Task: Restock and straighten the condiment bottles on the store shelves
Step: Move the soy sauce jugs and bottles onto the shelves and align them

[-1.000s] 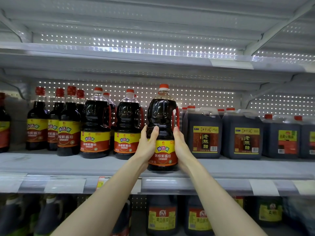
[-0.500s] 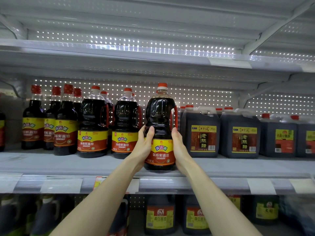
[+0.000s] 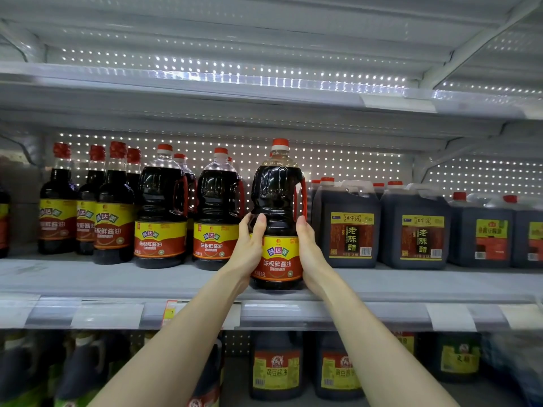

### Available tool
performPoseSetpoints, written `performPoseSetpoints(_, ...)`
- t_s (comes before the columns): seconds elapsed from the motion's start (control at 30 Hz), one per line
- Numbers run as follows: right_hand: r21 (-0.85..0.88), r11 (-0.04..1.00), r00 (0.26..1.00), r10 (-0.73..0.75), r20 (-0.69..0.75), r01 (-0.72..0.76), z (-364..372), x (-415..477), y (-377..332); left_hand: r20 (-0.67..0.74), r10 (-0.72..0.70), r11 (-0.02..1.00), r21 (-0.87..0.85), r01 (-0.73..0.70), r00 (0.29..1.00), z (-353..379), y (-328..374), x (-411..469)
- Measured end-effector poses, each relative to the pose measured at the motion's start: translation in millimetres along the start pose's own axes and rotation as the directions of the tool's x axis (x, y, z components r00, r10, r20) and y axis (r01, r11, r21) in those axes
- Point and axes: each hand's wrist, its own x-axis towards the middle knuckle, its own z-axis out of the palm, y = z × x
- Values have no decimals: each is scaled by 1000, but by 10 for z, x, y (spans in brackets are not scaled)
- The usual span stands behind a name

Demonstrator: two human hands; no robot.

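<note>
A large dark soy sauce bottle [image 3: 277,212] with a red cap, red handle and yellow-red label stands upright near the front of the grey shelf [image 3: 88,277]. My left hand [image 3: 249,248] grips its left side with the thumb across the front. My right hand [image 3: 310,251] grips its right side below the handle. Two matching bottles [image 3: 219,212] stand in a row to its left, set further back.
Several smaller soy bottles [image 3: 113,207] stand at the left. Dark square vinegar jugs [image 3: 349,224] fill the shelf to the right. Price tag strips [image 3: 449,317] run along the shelf edge. More jugs [image 3: 276,368] sit on the shelf below. The shelf above hangs low overhead.
The view has shifted slightly; both hands still hold the bottle at the same spot on the shelf front. The bottle stays upright.
</note>
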Motion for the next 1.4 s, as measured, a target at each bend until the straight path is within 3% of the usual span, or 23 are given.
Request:
performPoseSetpoints(0.6,-98,995,998,24,-59,-30,29,-97,-126,-31,-6,997,76,8,999,-21,120,-97)
performPoseSetpoints(0.8,-243,968,983,-106,-149,68,20,-368,-267,-41,59,975,215,-48,997,-52,199,-355)
performPoseSetpoints(1.07,-355,927,966,-191,-177,118,20,-992,-206,-46,155,962,236,-140,987,-85,176,-916)
performPoseSetpoints(1.4,-332,943,972,-89,-216,12,-345,-1773,331,-31,63,961,272,-53,998,-29,-259,-1788)
